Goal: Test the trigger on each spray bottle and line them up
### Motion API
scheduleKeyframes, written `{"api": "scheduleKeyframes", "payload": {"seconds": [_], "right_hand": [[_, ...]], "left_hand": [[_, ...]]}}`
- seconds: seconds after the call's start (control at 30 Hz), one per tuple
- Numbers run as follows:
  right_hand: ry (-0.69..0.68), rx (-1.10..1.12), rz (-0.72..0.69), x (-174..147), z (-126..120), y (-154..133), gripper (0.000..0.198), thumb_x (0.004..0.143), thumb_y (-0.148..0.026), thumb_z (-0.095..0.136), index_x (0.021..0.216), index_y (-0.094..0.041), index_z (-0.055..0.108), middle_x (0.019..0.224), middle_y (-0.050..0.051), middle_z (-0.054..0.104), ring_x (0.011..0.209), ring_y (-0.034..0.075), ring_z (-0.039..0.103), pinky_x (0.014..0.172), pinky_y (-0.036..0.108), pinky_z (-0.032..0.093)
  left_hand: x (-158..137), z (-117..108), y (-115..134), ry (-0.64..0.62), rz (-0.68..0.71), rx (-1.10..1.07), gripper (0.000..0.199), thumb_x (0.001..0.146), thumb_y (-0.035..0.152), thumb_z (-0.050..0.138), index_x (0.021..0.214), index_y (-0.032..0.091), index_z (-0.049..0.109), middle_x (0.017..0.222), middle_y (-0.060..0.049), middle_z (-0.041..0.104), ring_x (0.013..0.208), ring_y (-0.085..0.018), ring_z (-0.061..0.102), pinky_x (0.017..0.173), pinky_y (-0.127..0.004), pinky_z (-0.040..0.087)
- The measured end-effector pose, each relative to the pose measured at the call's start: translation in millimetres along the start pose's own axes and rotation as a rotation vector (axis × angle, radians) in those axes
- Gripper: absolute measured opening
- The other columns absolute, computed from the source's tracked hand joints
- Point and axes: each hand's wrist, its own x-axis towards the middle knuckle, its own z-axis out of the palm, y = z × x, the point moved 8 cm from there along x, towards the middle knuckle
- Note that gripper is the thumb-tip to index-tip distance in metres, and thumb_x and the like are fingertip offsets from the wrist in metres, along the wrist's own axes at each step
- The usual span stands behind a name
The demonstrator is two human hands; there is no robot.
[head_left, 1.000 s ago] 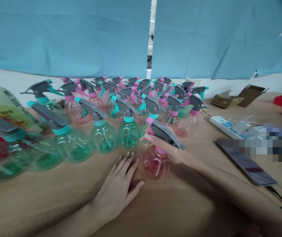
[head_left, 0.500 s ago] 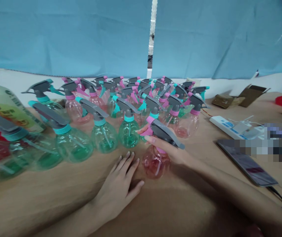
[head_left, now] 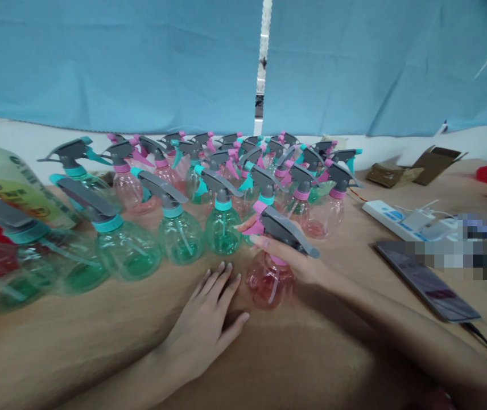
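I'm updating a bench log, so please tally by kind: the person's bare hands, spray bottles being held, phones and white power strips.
Hands: 2, the left hand and right hand
Held bottle: 1
Phone: 1
Power strip: 1
Total: 5

The blurred patch at the right is unreadable, so nothing there is counted.

My left grip point(head_left: 209, 307), a bare, slender hand, lies palm down on the flat light-brown tabletop point(head_left: 56, 336), fingers point(head_left: 214, 283) loosely spread toward its far edge. My right grip point(head_left: 292, 256), also bare, is raised and curled closed, its forearm point(head_left: 397, 330) slanting from the near right corner.
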Motion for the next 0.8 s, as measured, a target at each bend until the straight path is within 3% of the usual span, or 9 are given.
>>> {"api": "scheduleKeyframes", "payload": {"seconds": [0.8], "right_hand": [[0.003, -0.034, 0.005, 0.1, 0.2, 3.1, 0.02, 0.084, -0.039, 0.061, 0.097, -0.024, 0.061, 0.096, 0.002, 0.063, 0.089, 0.017, 0.059, 0.08, 0.031, 0.046]], "left_hand": [[-0.1, 0.0, -0.4, 0.006, 0.0, -0.014, 0.057, 0.095, 0.05, 0.04, 0.135, 0.01, 0.045, 0.143, -0.016, 0.041, 0.133, -0.03, 0.036, 0.107, -0.048, 0.031]]}}
